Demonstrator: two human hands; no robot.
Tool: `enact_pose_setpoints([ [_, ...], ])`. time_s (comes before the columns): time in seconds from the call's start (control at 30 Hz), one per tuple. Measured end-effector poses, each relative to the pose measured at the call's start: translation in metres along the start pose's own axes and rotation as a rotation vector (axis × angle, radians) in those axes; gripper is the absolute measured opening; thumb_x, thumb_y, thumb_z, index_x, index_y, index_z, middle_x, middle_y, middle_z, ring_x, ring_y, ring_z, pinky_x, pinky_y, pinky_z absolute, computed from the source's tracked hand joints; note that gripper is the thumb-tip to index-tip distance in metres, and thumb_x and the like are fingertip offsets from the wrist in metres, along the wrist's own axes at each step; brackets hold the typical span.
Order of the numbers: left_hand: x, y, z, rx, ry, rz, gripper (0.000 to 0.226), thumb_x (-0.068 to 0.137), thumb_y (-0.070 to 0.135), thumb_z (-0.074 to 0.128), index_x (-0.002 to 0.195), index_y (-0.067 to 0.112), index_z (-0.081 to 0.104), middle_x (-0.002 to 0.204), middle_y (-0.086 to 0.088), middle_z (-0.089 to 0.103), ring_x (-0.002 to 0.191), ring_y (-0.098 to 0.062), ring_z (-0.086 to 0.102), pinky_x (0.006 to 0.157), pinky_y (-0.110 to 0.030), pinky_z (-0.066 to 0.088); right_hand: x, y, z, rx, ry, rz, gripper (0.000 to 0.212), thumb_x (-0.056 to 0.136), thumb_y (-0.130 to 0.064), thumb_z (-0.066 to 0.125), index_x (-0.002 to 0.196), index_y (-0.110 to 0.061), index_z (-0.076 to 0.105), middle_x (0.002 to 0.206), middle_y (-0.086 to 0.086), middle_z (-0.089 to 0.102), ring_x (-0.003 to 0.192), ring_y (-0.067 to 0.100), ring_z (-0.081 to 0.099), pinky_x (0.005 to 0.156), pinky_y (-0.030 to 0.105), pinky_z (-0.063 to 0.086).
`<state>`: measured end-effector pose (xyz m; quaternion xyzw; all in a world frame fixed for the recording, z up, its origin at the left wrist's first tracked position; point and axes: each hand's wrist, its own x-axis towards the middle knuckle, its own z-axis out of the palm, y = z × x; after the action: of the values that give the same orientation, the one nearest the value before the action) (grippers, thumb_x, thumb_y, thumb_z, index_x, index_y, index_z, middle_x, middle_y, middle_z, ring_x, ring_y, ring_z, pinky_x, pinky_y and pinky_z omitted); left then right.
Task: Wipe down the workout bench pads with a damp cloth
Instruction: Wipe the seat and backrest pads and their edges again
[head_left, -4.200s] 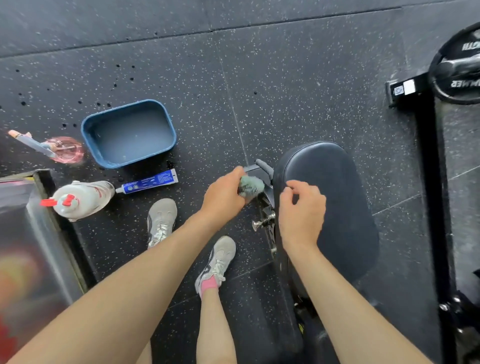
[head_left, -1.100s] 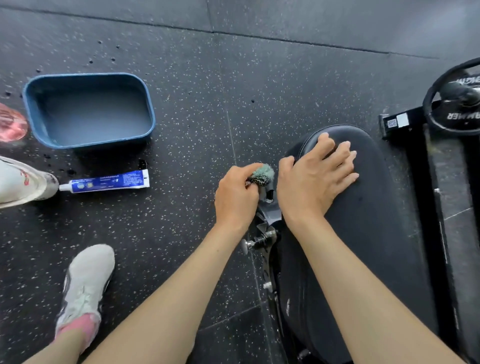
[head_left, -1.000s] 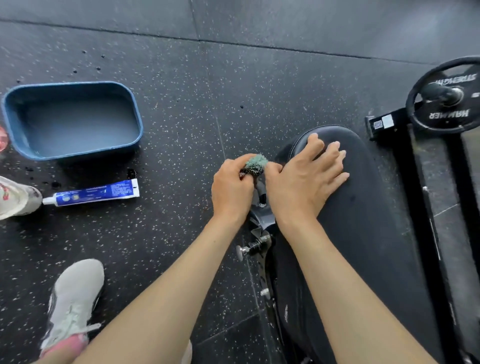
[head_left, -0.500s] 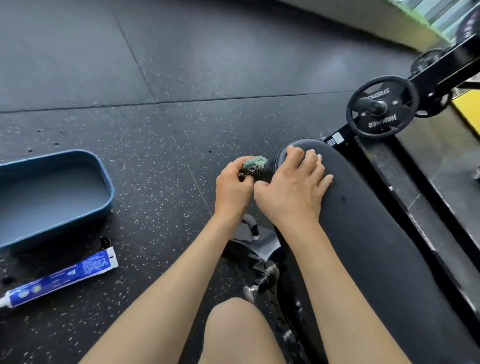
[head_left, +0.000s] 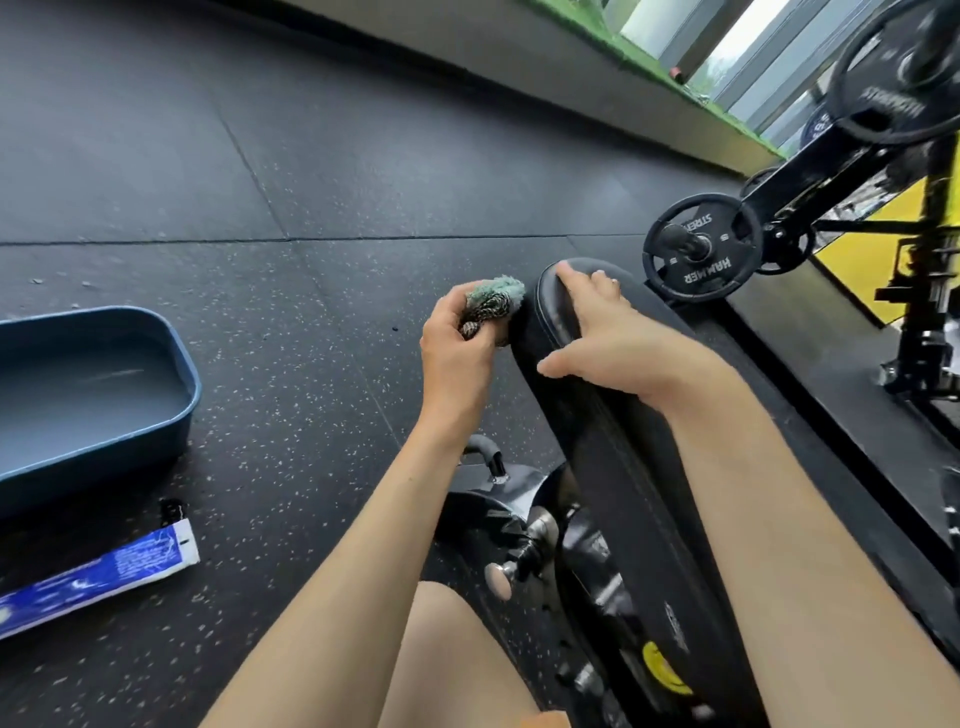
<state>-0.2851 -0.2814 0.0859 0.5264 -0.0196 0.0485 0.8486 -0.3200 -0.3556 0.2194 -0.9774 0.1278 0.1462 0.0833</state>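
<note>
Left hand (head_left: 457, 348) clenched round bunched green cloth (head_left: 493, 300); cloth pressed against left edge of black bench pad (head_left: 618, 415), near its far rounded end; right hand (head_left: 608, 332) flat on pad top, fingers stretched forward, thumb out over left edge, grasping nothing; blue tub (head_left: 171, 358) holding water on speckled rubber floor (head_left: 291, 322), well left of bench; blue tube (head_left: 98, 577) lying just in front of tub; weight plate (head_left: 701, 249) beyond pad's far end.
</note>
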Motion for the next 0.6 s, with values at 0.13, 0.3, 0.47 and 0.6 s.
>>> enact_pose_setpoints([
  [0.13,-0.018,0.017,0.004,0.315,0.020,0.205,0.034,0.078,-0.004,0.060,0.103,0.018,0.069,0.094,-0.001,0.056,0.087,-0.016,0.056,0.078,-0.027,0.046,-0.001,0.023,-0.002,0.244,0.141,-0.061,0.060,0.094,-0.041,0.054,0.148,-0.037,0.028,0.160,-0.004,0.012,0.147,0.012,0.004,0.120,0.042,0.009],
  [0.3,-0.074,0.010,-0.004,0.391,0.018,0.411,0.044,0.067,-0.011,0.055,0.103,0.012,0.065,0.089,-0.001,0.051,0.077,-0.014,0.052,0.065,-0.026,0.045,0.001,0.028,0.009,0.366,0.198,-0.127,0.044,0.100,-0.031,0.046,0.142,-0.041,0.039,0.157,-0.008,0.019,0.145,0.010,0.015,0.120,0.039,0.012],
  [0.47,-0.050,0.022,0.005,0.515,0.123,0.398,0.037,0.070,-0.005,0.057,0.100,0.014,0.067,0.087,-0.004,0.053,0.079,-0.023,0.056,0.066,-0.028,0.046,-0.001,0.033,0.005,0.389,0.178,-0.145,0.046,0.096,-0.034,0.053,0.140,-0.044,0.042,0.156,-0.011,0.020,0.145,0.011,0.016,0.120,0.041,0.012],
  [0.6,-0.010,0.037,0.009,0.645,0.124,0.247,0.034,0.079,-0.002,0.054,0.105,0.015,0.069,0.093,-0.006,0.058,0.086,-0.025,0.057,0.073,-0.034,0.046,0.000,0.031,0.005,0.404,0.191,-0.160,0.047,0.097,-0.030,0.052,0.142,-0.038,0.041,0.157,-0.008,0.020,0.144,0.010,0.016,0.120,0.035,0.012],
])
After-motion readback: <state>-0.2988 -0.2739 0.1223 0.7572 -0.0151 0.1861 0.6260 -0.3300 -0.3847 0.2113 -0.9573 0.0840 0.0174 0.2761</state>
